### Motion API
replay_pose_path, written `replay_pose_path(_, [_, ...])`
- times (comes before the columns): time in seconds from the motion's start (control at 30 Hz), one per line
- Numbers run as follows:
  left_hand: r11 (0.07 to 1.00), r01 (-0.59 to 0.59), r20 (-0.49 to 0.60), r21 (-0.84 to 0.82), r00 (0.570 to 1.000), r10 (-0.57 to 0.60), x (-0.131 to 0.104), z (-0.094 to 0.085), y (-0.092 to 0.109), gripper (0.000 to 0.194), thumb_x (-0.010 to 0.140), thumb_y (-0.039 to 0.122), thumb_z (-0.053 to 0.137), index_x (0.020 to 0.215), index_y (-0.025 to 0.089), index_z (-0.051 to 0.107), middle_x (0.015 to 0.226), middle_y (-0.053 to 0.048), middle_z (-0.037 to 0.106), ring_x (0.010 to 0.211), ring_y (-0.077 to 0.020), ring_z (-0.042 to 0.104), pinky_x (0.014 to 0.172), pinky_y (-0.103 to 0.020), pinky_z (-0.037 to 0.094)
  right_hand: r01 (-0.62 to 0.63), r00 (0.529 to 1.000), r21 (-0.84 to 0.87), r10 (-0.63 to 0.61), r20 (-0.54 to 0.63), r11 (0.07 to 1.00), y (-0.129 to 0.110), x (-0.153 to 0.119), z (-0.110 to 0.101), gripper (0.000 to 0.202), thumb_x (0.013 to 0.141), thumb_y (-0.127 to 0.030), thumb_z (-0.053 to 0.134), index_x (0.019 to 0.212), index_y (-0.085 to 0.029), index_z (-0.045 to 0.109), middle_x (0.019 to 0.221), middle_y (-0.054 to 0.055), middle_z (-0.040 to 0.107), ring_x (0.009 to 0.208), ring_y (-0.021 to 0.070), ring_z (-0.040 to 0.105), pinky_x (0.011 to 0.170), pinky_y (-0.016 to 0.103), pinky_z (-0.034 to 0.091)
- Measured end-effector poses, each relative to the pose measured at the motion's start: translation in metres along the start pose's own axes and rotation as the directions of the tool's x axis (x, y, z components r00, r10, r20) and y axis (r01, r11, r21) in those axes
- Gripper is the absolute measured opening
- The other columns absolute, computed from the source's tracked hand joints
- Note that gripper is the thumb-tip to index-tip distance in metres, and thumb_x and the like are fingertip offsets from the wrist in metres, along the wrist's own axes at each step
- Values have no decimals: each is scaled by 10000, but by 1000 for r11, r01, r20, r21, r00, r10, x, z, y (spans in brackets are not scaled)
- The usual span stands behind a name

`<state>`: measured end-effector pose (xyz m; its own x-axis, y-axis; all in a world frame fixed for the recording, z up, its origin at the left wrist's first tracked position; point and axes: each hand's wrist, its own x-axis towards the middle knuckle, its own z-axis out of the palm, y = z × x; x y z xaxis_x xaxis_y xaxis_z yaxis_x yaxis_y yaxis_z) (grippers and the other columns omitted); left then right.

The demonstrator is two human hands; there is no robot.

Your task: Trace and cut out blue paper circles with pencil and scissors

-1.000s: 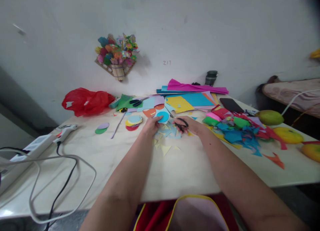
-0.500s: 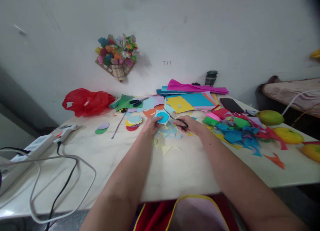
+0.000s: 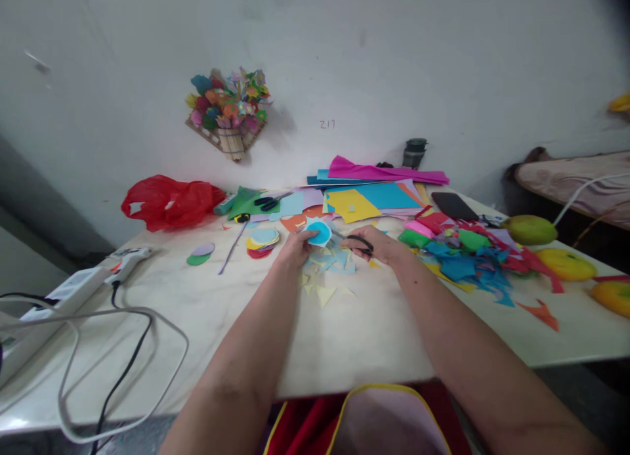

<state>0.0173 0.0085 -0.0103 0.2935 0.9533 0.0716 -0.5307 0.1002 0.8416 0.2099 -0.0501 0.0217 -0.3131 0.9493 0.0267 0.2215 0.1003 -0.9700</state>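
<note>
Between the thumb and fingers of my left hand point(image 3: 296, 246) is a blue paper circle point(image 3: 319, 232) lying over a paler piece of paper whose corners stick out around it. My right hand point(image 3: 373, 245) is closed round the black handles of a pair of scissors point(image 3: 361, 240). Their blades point left and touch or nearly touch the paper's right edge. Light blue and pale yellow paper scraps point(image 3: 322, 294) lie on the table under both hands. Left of my left hand sits a stack of cut paper circles point(image 3: 263, 241).
Coloured sheets point(image 3: 388, 195) and a second pair of scissors point(image 3: 268, 202) lie at the back. A red plastic bag point(image 3: 172, 202) and a power strip point(image 3: 63, 294) with cables are on the left. Heaped scraps point(image 3: 457, 258), a phone point(image 3: 453, 206) and fruit point(image 3: 564, 264) lie on the right.
The pale paper in my left hand has turned, so its corners show differently around the blue circle. The scissors have shifted slightly, with the blades at the paper's right side.
</note>
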Motion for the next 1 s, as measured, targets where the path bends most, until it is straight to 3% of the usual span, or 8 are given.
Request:
replay_pose_path(0.23, [993, 54, 6, 106, 998, -55, -3, 1, 2, 161, 615, 103, 657, 768, 78, 613, 699, -73, 659, 579, -168, 622, 493, -260, 514, 66, 996, 50, -63, -68, 997, 6, 6, -3, 283, 706, -411, 588, 716, -129, 561, 498, -3, 542, 365, 71, 448, 338, 199, 255])
replay_pose_path(0.47, [984, 61, 150, 165, 985, -86, -7, 8, 2, 233, 568, 127, 706, 784, 77, 638, 712, -84, 673, 551, -155, 615, 531, -261, 512, 98, 960, 180, -45, -275, 979, 7, 14, 4, 381, 541, -294, 730, 847, -159, 546, 582, -24, 564, 479, 90, 524, 419, 189, 341])
replay_pose_path(0.6, [975, 50, 188, 216, 978, -92, -8, 11, 2, 248, 543, 151, 724, 766, 71, 652, 682, -90, 672, 541, -157, 608, 528, -259, 502, 159, 951, 220, -90, -295, 962, 9, 17, 10, 425, 497, -274, 746, 856, -165, 548, 613, -42, 538, 542, 87, 520, 514, 212, 400])
replay_pose_path(0.8, [944, 44, 203, 326, 972, -116, -9, 13, 1, 212, 543, 174, 723, 725, 82, 664, 615, -69, 653, 492, -137, 582, 487, -237, 475, 175, 945, 135, -128, -301, 975, 10, 20, 17, 438, 491, -263, 715, 886, -174, 547, 620, -44, 545, 582, 107, 519, 549, 238, 417])
replay_pose_path(1.0, [954, 30, 157, 299, 984, -81, -7, 12, -1, 145, 575, 154, 711, 696, 94, 658, 590, -62, 645, 471, -140, 571, 468, -238, 442, 212, 904, 34, -183, -388, 977, 10, 22, 20, 401, 510, -288, 682, 872, -180, 547, 597, -46, 529, 567, 112, 500, 525, 232, 403])
